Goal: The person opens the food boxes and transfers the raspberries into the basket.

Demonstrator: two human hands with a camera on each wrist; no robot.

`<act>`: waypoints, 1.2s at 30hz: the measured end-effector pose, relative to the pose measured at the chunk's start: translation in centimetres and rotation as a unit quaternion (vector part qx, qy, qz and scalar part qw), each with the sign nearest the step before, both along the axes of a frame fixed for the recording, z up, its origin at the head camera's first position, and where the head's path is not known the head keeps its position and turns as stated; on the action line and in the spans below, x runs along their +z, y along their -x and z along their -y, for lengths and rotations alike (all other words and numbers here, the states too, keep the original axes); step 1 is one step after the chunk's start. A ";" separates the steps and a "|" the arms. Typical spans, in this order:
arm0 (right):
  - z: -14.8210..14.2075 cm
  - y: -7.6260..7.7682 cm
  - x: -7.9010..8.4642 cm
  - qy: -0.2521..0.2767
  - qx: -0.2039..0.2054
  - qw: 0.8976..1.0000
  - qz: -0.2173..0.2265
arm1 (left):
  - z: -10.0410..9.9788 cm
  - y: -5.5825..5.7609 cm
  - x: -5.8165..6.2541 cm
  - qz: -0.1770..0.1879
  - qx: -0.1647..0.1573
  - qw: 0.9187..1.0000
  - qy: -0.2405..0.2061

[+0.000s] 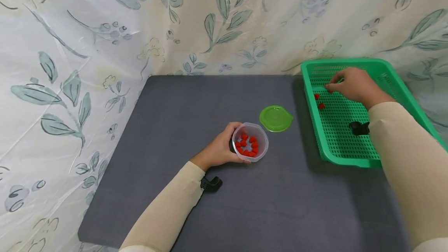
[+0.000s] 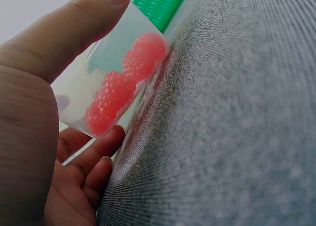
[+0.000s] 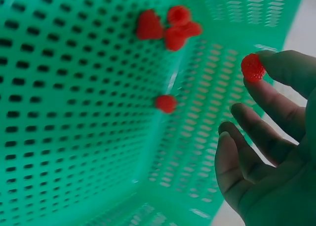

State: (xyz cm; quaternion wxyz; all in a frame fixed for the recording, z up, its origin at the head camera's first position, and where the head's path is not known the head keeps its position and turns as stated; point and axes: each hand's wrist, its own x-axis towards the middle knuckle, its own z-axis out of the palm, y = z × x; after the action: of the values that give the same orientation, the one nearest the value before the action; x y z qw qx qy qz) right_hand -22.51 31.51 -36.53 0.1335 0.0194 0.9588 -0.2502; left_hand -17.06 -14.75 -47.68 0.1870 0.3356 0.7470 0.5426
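My left hand (image 1: 221,147) grips a clear plastic tub (image 1: 263,142) round its side, with the thumb on the near wall in the left wrist view. Several red raspberries (image 2: 143,58) lie in the bottom of the tub. Over at the right, my right hand (image 1: 357,84) is above the inside of a green perforated basket (image 1: 315,137). Thumb and index finger pinch one raspberry (image 3: 252,67), while the other fingers stay loosely bent. Several more raspberries (image 3: 149,24) rest in the basket, one lone raspberry (image 3: 166,104) apart from the cluster.
A green lid (image 1: 276,119) with a tab lies on the dark grey table (image 1: 196,104), between the tub and the basket. Floral cloth (image 1: 224,22) hangs behind the table and along its left side. Black wrist straps (image 1: 211,184) sit on both forearms.
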 end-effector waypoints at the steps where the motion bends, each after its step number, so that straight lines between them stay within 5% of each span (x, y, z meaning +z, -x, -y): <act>1: -0.2 0.1 -0.3 -0.006 0.003 1.000 0.007 | 0.0 0.0 0.0 -0.001 -0.001 1.000 0.001; 11: -1.1 0.5 -1.8 -0.025 0.018 0.999 0.026 | 0.2 0.2 0.0 -0.008 0.002 1.000 -0.002; 23: -1.3 -0.1 -0.4 -0.016 0.007 1.000 0.025 | 0.1 0.1 0.1 -0.004 0.001 1.000 0.004; 36: -0.3 -2.0 1.3 0.018 -0.010 0.999 -0.035 | -0.1 0.0 -0.4 -0.015 0.005 1.000 0.002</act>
State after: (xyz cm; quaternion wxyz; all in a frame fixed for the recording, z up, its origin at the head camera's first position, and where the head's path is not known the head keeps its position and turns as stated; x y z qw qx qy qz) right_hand -20.51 31.77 -35.22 0.0973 0.0173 0.9580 -0.2690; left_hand -17.05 -14.69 -48.04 0.1740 0.3396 0.7521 0.5373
